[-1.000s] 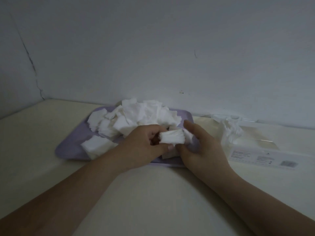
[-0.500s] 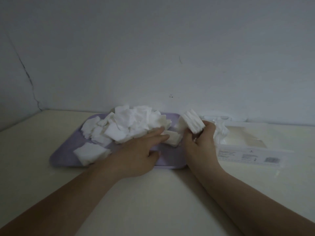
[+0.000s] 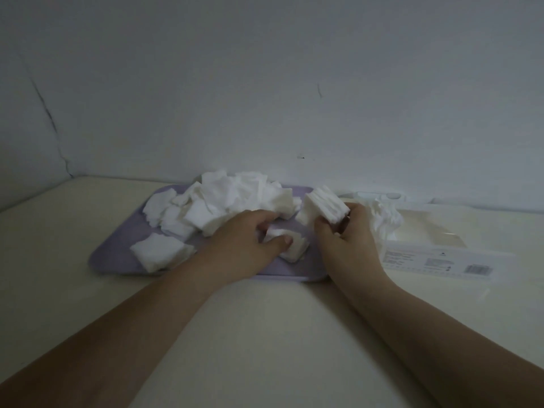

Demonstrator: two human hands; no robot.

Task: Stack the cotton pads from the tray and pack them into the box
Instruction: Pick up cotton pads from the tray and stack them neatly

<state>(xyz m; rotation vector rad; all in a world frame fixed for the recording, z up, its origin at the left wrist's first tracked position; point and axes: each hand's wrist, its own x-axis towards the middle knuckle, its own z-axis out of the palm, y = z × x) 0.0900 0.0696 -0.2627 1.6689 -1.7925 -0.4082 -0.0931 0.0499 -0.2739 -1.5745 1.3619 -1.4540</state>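
A lilac tray (image 3: 117, 248) holds a loose heap of white square cotton pads (image 3: 232, 192), with one small bundle (image 3: 159, 251) lying apart at its front left. My right hand (image 3: 347, 240) grips a neat stack of pads (image 3: 323, 206) over the tray's right end. My left hand (image 3: 250, 240) rests on the tray with thumb and fingers pinching a few pads (image 3: 291, 248) that lie near the front rim. The clear plastic box (image 3: 435, 240) stands open to the right, with some pads (image 3: 385, 219) in its left end.
The tray and box sit on a cream tabletop (image 3: 265, 334) against a pale wall. A dark crack (image 3: 47, 113) runs down the wall at the left. The box carries a printed label (image 3: 441, 262) on its front side.
The stack passed from both hands into my right hand alone and shifted right. My left hand reached back onto the tray and closed on a few loose pads.
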